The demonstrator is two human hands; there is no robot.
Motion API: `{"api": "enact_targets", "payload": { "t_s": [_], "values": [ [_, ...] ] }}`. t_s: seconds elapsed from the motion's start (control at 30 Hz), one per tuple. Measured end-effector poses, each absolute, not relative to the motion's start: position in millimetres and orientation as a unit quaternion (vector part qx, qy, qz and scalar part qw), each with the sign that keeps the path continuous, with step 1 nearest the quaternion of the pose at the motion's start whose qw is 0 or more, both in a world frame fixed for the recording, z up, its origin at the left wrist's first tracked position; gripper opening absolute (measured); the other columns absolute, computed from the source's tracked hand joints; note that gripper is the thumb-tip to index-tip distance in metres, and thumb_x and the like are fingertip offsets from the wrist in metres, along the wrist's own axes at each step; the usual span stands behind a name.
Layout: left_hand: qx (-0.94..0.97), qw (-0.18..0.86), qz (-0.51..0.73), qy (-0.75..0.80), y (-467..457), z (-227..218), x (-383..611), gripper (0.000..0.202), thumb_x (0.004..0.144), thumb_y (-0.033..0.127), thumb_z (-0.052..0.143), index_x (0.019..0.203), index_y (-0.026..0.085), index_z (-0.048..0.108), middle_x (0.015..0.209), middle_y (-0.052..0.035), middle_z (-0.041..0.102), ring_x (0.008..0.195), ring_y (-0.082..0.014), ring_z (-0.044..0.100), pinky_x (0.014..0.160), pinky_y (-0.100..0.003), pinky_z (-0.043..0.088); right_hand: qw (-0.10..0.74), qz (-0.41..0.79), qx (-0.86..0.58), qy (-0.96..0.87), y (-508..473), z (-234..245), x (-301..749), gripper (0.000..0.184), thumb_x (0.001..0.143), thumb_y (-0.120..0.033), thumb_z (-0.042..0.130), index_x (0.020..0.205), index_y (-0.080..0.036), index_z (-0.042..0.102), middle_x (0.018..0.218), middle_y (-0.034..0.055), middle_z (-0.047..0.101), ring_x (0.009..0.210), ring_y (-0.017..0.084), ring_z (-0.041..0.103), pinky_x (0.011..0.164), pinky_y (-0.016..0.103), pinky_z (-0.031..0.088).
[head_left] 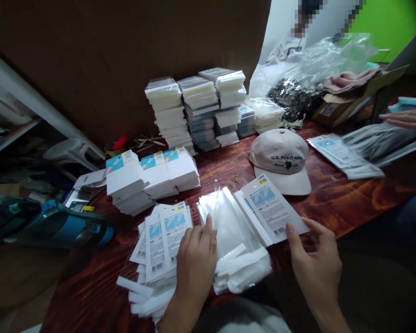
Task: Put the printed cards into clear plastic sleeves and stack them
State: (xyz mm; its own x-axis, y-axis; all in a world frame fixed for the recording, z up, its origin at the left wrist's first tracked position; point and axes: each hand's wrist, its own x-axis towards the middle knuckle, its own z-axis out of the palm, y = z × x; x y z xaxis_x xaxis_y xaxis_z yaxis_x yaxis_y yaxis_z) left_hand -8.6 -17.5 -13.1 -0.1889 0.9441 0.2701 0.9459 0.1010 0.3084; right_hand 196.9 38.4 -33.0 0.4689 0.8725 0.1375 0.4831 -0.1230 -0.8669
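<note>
My left hand [196, 256] lies flat, fingers stretched out, on the edge of a stack of clear plastic sleeves [234, 236] in the middle of the wooden table [350, 194]. My right hand [315, 259] rests at the lower corner of a small pile of printed cards [272, 210], thumb and fingers pinching the top card's edge. Left of my left hand lies a loose heap of filled card packs [162, 240] with white strips [135, 286] spilling toward me.
Bundled white packs [152, 178] sit behind the heap, and tall stacks [197, 108] stand at the back. A beige cap [280, 159] lies right of centre. Another person's hand [407, 120] rests on grey packs at the far right. Bags and a cardboard box [336, 104] crowd the back right.
</note>
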Motion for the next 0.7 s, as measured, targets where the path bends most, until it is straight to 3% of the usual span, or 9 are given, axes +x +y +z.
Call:
{"api": "enact_targets", "payload": {
  "t_s": [0.13,0.27,0.33,0.43,0.53,0.7],
  "values": [
    [-0.648,0.036,-0.215,-0.729,-17,-20,-6,0.044,0.094,0.023,0.044,0.138,0.017,0.048,0.109,-0.0129,0.064,0.096,-0.0252,0.059,0.082,-0.041,0.051,0.510,0.275,-0.690,-0.432,35,-28,200,0.051,0.076,-0.049,0.070,0.116,-0.018,0.062,0.096,0.0093,0.067,0.079,0.023,0.062,0.066,0.033,0.050],
    [-0.638,0.036,-0.296,-0.710,-19,-19,-6,0.047,0.093,0.022,0.047,0.140,0.019,0.047,0.137,-0.0165,0.050,0.125,-0.0300,0.045,0.103,-0.049,0.040,0.517,0.474,-0.627,-0.338,31,-24,212,0.044,0.071,-0.045,0.077,0.107,-0.022,0.064,0.082,0.0021,0.066,0.071,0.018,0.062,0.058,0.027,0.051],
    [-0.605,-0.019,-0.380,-0.699,-21,-12,-5,0.041,0.094,0.022,0.045,0.134,0.021,0.053,0.136,-0.0136,0.053,0.127,-0.0273,0.045,0.105,-0.046,0.038,0.471,0.589,-0.589,-0.289,27,-20,216,0.043,0.068,-0.043,0.080,0.103,-0.022,0.066,0.074,0.0006,0.066,0.065,0.017,0.062,0.054,0.025,0.051],
    [-0.466,-0.203,-0.506,-0.697,-25,0,0,0.034,0.096,0.033,0.043,0.122,0.022,0.062,0.125,-0.0097,0.064,0.119,-0.0243,0.056,0.102,-0.041,0.043,0.394,0.690,-0.545,-0.266,21,-12,216,0.039,0.066,-0.041,0.082,0.095,-0.019,0.069,0.066,0.0010,0.067,0.057,0.016,0.062,0.049,0.023,0.049],
    [-0.273,-0.379,-0.627,-0.624,-26,8,3,0.039,0.094,0.046,0.045,0.117,0.021,0.063,0.115,-0.0095,0.071,0.110,-0.0239,0.064,0.099,-0.042,0.047,0.372,0.707,-0.533,-0.279,17,-5,208,0.036,0.064,-0.040,0.084,0.088,-0.017,0.070,0.060,-0.0006,0.065,0.053,0.013,0.060,0.046,0.019,0.045],
    [-0.100,-0.463,-0.721,-0.506,-25,11,4,0.040,0.089,0.049,0.054,0.112,0.018,0.064,0.112,-0.0125,0.072,0.111,-0.0238,0.064,0.097,-0.040,0.049,0.393,0.689,-0.536,-0.288,20,-1,192,0.036,0.062,-0.039,0.085,0.087,-0.018,0.070,0.064,0.0007,0.068,0.057,0.016,0.063,0.049,0.022,0.049]
  ]
}}
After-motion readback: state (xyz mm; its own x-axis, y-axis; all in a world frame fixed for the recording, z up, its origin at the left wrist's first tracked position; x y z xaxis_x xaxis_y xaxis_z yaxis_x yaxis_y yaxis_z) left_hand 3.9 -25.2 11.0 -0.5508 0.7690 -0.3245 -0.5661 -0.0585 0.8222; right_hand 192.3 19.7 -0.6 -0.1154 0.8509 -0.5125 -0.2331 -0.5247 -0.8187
